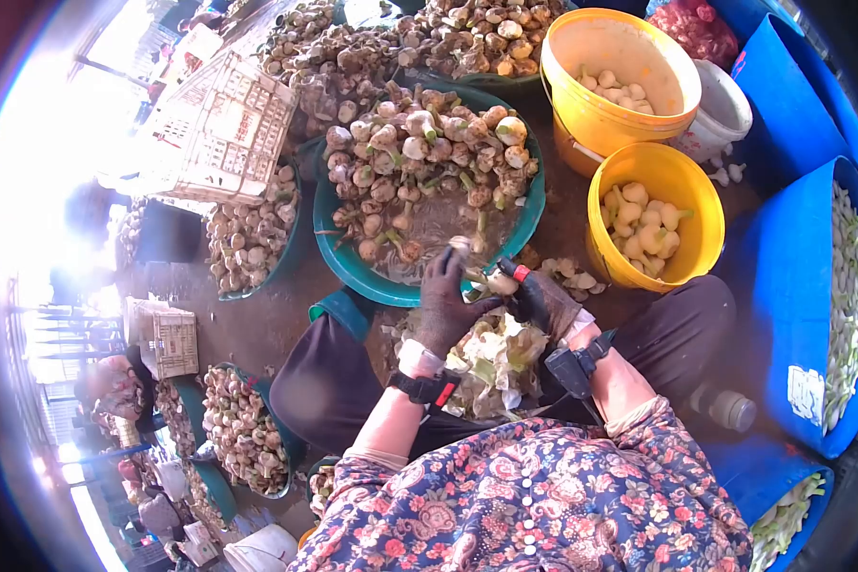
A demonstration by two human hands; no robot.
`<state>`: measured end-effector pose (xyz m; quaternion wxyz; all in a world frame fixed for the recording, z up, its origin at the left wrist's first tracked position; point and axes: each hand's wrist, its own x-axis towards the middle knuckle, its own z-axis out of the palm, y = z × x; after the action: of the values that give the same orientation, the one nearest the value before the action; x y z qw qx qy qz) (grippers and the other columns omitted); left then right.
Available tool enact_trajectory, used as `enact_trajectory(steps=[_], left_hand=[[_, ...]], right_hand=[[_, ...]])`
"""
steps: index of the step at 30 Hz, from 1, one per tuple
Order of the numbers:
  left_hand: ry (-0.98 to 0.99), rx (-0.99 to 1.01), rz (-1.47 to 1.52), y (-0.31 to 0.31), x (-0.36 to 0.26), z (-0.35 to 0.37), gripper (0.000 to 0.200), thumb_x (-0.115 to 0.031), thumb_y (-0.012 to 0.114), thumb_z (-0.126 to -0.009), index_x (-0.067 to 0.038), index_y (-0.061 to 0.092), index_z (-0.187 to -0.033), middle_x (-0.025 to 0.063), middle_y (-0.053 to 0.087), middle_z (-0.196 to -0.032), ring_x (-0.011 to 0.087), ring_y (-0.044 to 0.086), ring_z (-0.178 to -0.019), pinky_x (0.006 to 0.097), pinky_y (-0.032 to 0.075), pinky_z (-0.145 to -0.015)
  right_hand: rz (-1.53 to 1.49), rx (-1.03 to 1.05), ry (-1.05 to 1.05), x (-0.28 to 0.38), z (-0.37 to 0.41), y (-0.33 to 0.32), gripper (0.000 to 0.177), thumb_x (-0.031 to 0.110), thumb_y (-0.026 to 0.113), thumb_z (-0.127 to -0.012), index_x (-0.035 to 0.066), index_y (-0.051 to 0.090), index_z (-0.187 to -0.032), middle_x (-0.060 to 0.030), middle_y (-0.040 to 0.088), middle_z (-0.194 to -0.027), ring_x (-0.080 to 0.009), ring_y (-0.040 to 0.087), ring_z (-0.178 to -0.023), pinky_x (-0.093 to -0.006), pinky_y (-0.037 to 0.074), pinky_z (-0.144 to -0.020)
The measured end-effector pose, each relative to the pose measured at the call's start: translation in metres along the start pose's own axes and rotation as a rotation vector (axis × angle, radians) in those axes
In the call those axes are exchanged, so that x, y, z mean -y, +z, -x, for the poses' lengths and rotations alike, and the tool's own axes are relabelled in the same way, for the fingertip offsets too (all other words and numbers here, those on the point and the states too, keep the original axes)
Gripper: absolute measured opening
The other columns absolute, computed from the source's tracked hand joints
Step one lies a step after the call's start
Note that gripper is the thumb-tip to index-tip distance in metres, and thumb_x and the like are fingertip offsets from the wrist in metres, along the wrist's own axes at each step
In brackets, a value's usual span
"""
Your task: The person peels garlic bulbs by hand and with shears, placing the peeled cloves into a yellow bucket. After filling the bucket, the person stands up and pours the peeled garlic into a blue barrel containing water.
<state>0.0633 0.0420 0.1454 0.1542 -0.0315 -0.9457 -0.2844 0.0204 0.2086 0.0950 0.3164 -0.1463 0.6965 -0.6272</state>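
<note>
My left hand [445,303], in a dark glove, is closed around the stem side of a pale garlic bulb [499,282] above my lap. My right hand [543,303], gloved too, meets it at the bulb and grips a small black-and-red tool [514,270]; its blade, if any, cannot be made out. Another garlic bulb [459,244] shows at my left fingertips. Just beyond both hands stands a green tub [332,250] of unpeeled garlic with stems. Under them, a heap of papery garlic skins [496,357] lies between my legs.
Two yellow buckets [596,214] [555,57] with peeled garlic stand at the right, near a white bucket [720,105]. Tall blue containers [782,315] line the right side. More garlic tubs [286,262] and white crates [224,129] are at left. Another person [119,386] is there.
</note>
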Motion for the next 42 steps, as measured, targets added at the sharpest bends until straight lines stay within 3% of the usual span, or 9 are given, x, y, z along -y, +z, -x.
enact_trajectory(steps=[3,13,16,22,26,30,34,38,42], left_hand=[[0.065,0.371,0.047,-0.002,0.015,0.005,0.044,-0.023,0.073,-0.07,-0.011,0.059,-0.109,0.0095,0.061,-0.097,0.031,0.057,-0.091,0.0397,0.047,-0.078],[-0.785,0.22,0.96,0.014,0.005,0.021,0.017,-0.011,0.064,-0.084,0.002,0.066,-0.095,0.0042,0.066,-0.083,0.0059,0.056,-0.07,0.0226,0.047,-0.062],[-0.833,0.272,0.907,0.006,0.004,0.016,0.018,-0.01,0.064,-0.084,0.004,0.065,-0.094,0.0048,0.066,-0.083,0.0064,0.056,-0.071,0.0212,0.046,-0.063],[-0.513,0.296,0.589,-0.003,-0.001,0.014,0.019,-0.01,0.063,-0.084,0.002,0.064,-0.099,0.0009,0.066,-0.085,0.006,0.057,-0.075,0.0227,0.048,-0.068],[-0.435,0.236,0.676,0.008,0.004,0.023,0.015,-0.011,0.066,-0.082,0.0,0.065,-0.092,0.0098,0.068,-0.086,0.008,0.058,-0.071,0.0257,0.046,-0.063],[-0.225,0.19,0.262,0.01,-0.001,0.025,0.014,-0.006,0.062,-0.081,-0.003,0.065,-0.095,0.0168,0.065,-0.08,0.0118,0.06,-0.071,0.0287,0.047,-0.064],[-0.548,0.127,0.313,0.028,-0.003,0.026,0.013,-0.009,0.06,-0.084,-0.003,0.065,-0.094,0.0099,0.066,-0.08,0.0127,0.06,-0.07,0.0286,0.048,-0.064],[-1.081,0.178,1.093,0.021,0.007,0.018,0.017,-0.006,0.061,-0.083,-0.001,0.063,-0.099,0.0061,0.066,-0.087,0.0131,0.061,-0.074,0.0262,0.049,-0.067],[-0.161,0.32,0.348,-0.015,0.013,0.022,0.02,-0.005,0.06,-0.084,0.0,0.061,-0.104,0.0026,0.065,-0.092,0.0142,0.062,-0.083,0.0241,0.049,-0.073]], right_hand=[[-0.457,0.055,0.584,0.0,-0.005,0.001,0.038,0.047,0.054,-0.087,0.01,0.06,-0.086,0.0062,0.051,-0.061,-0.0047,0.045,-0.05,-0.0195,0.03,-0.044],[-0.241,-0.013,0.282,0.019,0.001,-0.001,0.034,0.044,0.06,-0.082,0.01,0.062,-0.078,0.0046,0.051,-0.062,-0.0055,0.044,-0.052,-0.0213,0.032,-0.046],[-0.183,0.001,0.258,0.021,0.003,0.0,0.034,0.044,0.058,-0.084,0.011,0.06,-0.077,0.0067,0.048,-0.063,-0.0039,0.042,-0.054,-0.0196,0.032,-0.048],[-0.331,-0.048,0.395,0.018,0.001,-0.003,0.033,0.042,0.061,-0.082,0.009,0.064,-0.079,0.0032,0.053,-0.062,-0.0062,0.046,-0.053,-0.0209,0.035,-0.048],[-0.361,-0.097,0.546,0.034,0.004,-0.002,0.035,0.042,0.061,-0.082,0.009,0.064,-0.074,0.0033,0.052,-0.058,-0.0063,0.046,-0.049,-0.0216,0.034,-0.045],[-0.319,-0.097,0.474,0.024,0.005,0.003,0.041,0.05,0.057,-0.083,0.01,0.063,-0.075,0.0036,0.049,-0.053,-0.0056,0.044,-0.044,-0.0209,0.03,-0.041],[-0.261,-0.151,0.435,0.021,0.001,0.008,0.034,0.042,0.06,-0.083,0.008,0.063,-0.081,0.0024,0.052,-0.058,-0.0067,0.046,-0.048,-0.0221,0.035,-0.045],[-0.125,-0.123,0.019,0.018,0.002,0.008,0.028,0.029,0.065,-0.081,0.004,0.063,-0.093,-0.0014,0.059,-0.077,-0.0091,0.053,-0.068,-0.026,0.044,-0.061],[-0.405,0.129,-0.065,0.043,0.01,0.004,0.036,0.018,0.066,-0.081,0.004,0.058,-0.113,-0.004,0.059,-0.101,-0.0107,0.054,-0.093,-0.0273,0.043,-0.084]])
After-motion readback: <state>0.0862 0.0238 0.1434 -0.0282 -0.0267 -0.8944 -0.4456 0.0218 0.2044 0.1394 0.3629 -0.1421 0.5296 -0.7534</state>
